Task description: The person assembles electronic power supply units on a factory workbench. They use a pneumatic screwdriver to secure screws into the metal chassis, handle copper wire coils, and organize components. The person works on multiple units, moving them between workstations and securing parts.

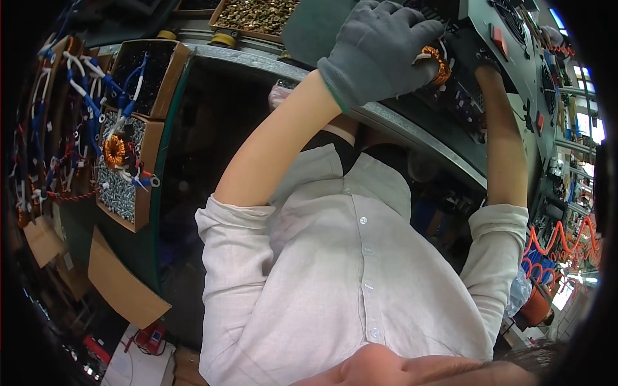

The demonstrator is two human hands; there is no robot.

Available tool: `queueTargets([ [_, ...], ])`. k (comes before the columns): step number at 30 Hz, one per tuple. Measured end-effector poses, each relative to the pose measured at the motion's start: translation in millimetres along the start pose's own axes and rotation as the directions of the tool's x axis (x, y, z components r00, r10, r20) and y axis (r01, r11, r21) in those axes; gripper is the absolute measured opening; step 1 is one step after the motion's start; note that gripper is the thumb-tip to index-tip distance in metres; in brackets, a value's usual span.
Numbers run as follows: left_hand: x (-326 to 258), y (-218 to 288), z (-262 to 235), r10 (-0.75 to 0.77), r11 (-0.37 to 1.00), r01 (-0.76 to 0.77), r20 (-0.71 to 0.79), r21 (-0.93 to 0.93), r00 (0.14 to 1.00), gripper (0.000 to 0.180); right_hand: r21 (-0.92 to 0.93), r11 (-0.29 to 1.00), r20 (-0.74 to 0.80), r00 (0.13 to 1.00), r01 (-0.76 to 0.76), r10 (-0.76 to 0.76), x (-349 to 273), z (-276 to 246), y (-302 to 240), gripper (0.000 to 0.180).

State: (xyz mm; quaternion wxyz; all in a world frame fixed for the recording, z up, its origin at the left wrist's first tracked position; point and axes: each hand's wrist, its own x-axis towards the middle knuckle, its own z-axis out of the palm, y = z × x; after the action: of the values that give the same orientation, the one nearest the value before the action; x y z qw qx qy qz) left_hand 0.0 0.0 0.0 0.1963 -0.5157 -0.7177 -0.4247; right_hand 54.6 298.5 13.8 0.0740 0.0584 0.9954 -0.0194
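Note:
My left hand (384,55), in a grey glove with a green cuff, is closed at the top of the view. Between its curled fingers and thumb sits an orange copper-wound ring coil (441,65) with pale wire leads. Just right of it stands a dark metal equipment case (477,29), its inside facing my hands. My right hand (488,69) reaches into this case. Its fingers are in shadow and mostly hidden behind the case edge, so what they touch does not show. A circuit board with small parts (465,106) lies inside, beside my right wrist.
On the left, cardboard boxes hold silver screws (117,193) and black small parts (154,74). Another copper ring coil (114,150) and blue-white wires hang over them. Brass-coloured pieces fill a tray (254,16) at the back. The bench's metal edge (412,130) runs before me. Orange coiled hoses (560,241) hang right.

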Motion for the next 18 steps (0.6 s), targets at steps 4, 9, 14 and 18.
queueTargets([
  [4,-15,-10,-20,-0.057,0.998,0.055,-0.034,-0.039,0.998,0.053,0.026,0.999,-0.117,0.993,-0.030,0.033,14,15,-4,0.041],
  [9,-28,-5,-10,0.106,0.993,-0.116,-0.269,-0.023,0.957,0.028,0.163,0.978,-0.347,0.920,-0.130,0.180,-8,30,7,0.035],
  [14,-43,21,0,0.141,0.978,-0.142,-0.017,-0.154,0.990,0.017,-0.386,0.914,-0.470,0.879,-0.123,-0.081,-96,36,-15,0.034],
  [18,-46,37,31,0.262,0.944,-0.216,0.168,-0.248,0.950,0.014,0.144,0.981,-0.249,0.955,-0.130,0.163,-167,-48,-96,0.024],
])
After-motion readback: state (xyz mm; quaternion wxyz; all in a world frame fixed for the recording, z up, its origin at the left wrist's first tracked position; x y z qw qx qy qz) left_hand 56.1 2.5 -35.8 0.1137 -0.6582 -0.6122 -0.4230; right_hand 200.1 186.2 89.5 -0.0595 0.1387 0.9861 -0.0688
